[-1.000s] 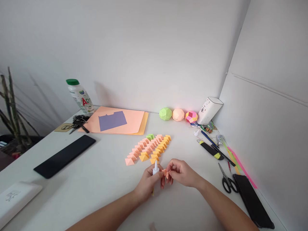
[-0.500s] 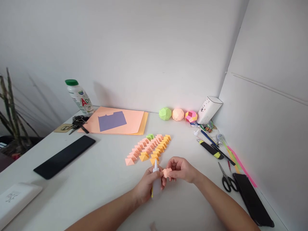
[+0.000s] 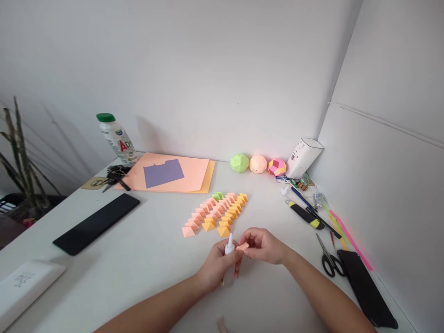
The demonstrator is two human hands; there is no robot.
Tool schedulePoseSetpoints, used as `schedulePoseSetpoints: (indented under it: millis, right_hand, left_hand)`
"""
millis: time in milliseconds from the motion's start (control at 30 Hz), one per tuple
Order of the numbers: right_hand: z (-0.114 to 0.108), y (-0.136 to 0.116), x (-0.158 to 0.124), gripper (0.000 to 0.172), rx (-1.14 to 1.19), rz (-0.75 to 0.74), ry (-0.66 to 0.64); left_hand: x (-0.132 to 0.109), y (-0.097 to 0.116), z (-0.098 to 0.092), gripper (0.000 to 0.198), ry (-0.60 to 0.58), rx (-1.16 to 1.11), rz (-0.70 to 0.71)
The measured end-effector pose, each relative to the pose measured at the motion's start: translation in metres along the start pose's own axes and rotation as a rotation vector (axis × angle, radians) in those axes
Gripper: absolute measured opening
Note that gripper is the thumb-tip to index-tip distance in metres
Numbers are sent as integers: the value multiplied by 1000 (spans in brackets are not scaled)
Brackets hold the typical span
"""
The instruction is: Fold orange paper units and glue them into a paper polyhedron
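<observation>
My left hand (image 3: 217, 268) is closed round a small white glue bottle (image 3: 229, 246) with its nozzle pointing up. My right hand (image 3: 265, 246) pinches a small folded orange paper piece (image 3: 242, 247) right beside the nozzle. Both hands hover just above the white table (image 3: 145, 259), near its front middle. Behind them lie rows of several folded orange, peach and yellow paper pieces (image 3: 217, 213), with one green piece at the far end.
Orange sheets with a purple cutout (image 3: 169, 174), a bottle (image 3: 116, 138), keys (image 3: 116, 175) and a black flat object (image 3: 97, 223) sit left. Three paper balls (image 3: 258, 164) and a white box (image 3: 303, 158) stand at the back. Pens, a knife, scissors (image 3: 328, 259) and a phone (image 3: 366, 289) lie right.
The glue bottle rose slightly in my left hand and the orange piece in my right hand turned flatter against the nozzle. The view shifted a little.
</observation>
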State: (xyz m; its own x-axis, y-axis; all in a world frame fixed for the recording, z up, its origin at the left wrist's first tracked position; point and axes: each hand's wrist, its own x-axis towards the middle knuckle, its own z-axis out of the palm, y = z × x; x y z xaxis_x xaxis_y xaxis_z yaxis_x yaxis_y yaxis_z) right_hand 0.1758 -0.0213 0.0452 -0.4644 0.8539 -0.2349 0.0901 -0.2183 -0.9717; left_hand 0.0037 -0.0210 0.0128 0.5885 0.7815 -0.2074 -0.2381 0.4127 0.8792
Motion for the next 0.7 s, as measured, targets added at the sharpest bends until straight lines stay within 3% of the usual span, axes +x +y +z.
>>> schedulePoseSetpoints:
  millis: [133, 333, 433, 567, 700]
  right_hand:
    - [-9, -1, 2, 25, 10, 16, 39]
    - [-63, 6, 7, 29, -277, 12, 384]
    - [-82, 21, 11, 30, -391, 88, 354]
    - [-84, 26, 10, 27, -620, 81, 369]
    - [-74, 7, 2, 37, -941, 79, 514]
  left_hand:
    - [1, -2, 0, 30, -36, -7, 20]
    - [-4, 2, -3, 22, -152, -11, 83]
    - [-7, 4, -2, 21, -173, -26, 44]
    - [-7, 5, -1, 25, -136, -4, -12]
    - [-5, 2, -2, 28, -80, -47, -16]
